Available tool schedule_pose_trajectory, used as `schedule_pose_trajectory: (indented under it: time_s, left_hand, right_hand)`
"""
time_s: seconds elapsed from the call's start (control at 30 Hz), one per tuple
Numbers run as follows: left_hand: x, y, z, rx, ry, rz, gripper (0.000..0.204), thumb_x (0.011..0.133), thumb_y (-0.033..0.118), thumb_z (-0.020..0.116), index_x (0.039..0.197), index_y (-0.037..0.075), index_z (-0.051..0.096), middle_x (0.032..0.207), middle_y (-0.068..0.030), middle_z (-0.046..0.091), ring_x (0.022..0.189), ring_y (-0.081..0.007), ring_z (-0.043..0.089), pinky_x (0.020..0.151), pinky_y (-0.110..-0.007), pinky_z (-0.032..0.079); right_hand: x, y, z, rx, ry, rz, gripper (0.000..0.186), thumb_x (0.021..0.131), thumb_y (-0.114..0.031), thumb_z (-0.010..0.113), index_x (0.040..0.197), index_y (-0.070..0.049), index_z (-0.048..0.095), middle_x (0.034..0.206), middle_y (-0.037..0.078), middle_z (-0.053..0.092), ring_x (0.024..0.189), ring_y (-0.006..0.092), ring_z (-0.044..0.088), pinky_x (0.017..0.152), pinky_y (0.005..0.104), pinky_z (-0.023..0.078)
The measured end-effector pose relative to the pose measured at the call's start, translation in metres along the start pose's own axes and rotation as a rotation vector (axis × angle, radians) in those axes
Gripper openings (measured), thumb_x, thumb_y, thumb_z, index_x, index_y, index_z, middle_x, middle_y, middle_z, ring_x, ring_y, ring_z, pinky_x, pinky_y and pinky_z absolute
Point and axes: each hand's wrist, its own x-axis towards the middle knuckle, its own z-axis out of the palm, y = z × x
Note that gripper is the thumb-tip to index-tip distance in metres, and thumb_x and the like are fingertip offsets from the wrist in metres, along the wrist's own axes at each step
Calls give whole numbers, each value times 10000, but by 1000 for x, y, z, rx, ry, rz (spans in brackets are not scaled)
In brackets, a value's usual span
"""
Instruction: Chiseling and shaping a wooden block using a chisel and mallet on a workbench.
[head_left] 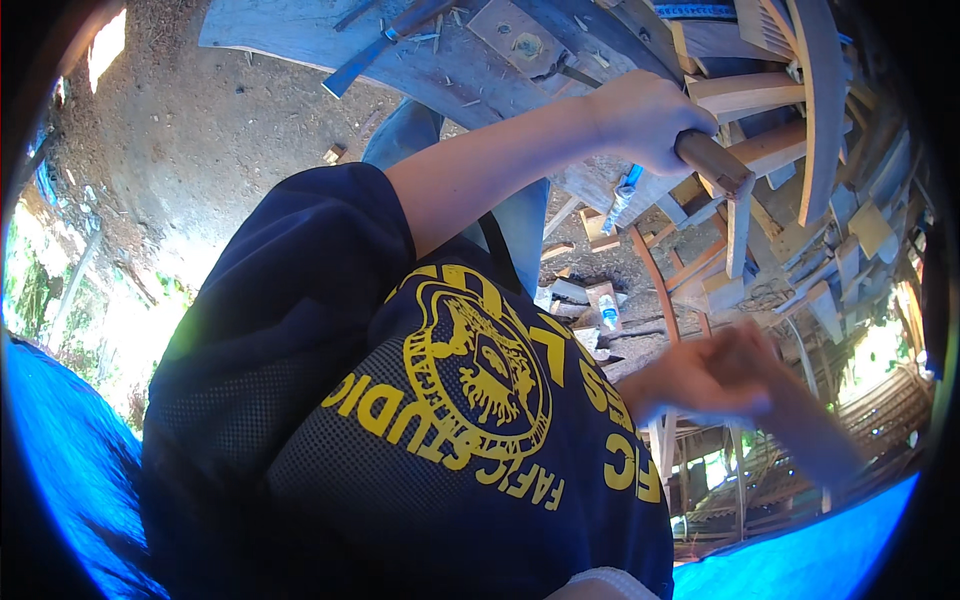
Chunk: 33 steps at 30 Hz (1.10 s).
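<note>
My left hand (645,120) is wrapped round a chisel, whose thick wooden handle (712,163) sticks out past the fist with a worn end. Its dark blade (578,76) points toward a small block with a knot (520,42) on a broad plank (290,25). Lower right, my right hand (705,375) is closed and smeared by motion. From it extends a brown, club-shaped piece (815,430), too blurred to name more exactly. The two hands are well apart. A second chisel (385,45) lies on the plank at the far left.
Cut wood pieces (750,95) and curved boards (822,110) crowd the right side. A blue-handled tool (622,195) lies below my left hand. A plastic bottle (608,310) stands among scraps on the ground. Blue sheeting (800,540) edges the lower right.
</note>
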Motion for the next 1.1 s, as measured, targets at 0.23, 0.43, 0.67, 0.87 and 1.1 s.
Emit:
schedule_pose_trajectory:
  time_s: [0.23,0.43,0.67,0.87,1.1]
  left_hand:
    - [-3,-1,8,9,26,20,185,662,280,718,805,202,630,643,-34,624,617,-274,643,544,-391,498]
    - [5,2,31,135,-129,-38,181,669,284,695,831,228,638,659,-20,631,635,-257,654,549,-397,502]
    - [9,0,47,256,-194,-81,166,697,276,671,854,234,638,664,-17,636,644,-250,666,566,-393,519]
    - [13,6,61,315,-228,-51,168,699,273,672,860,236,639,690,-16,650,651,-243,672,571,-388,525]
    - [11,-2,71,422,-211,-39,184,683,293,687,851,236,637,678,-16,651,627,-234,670,536,-375,522]
  right_hand:
    - [10,-1,-13,-402,-404,191,483,873,-445,615,1095,-24,531,874,131,607,757,148,596,552,195,438]
    - [-13,29,-20,-652,-515,479,479,864,-306,670,1225,-67,464,808,105,631,679,171,620,449,253,424]
    - [32,18,-31,-322,-239,343,617,855,-450,657,1266,-54,420,794,146,632,596,187,607,423,213,397]
    - [19,77,-74,-507,-481,579,541,881,-383,642,1239,-42,421,762,115,616,564,176,575,432,216,416]
    - [29,53,-55,-229,-216,460,543,873,-362,658,1261,-66,422,792,139,632,644,193,621,389,216,351]
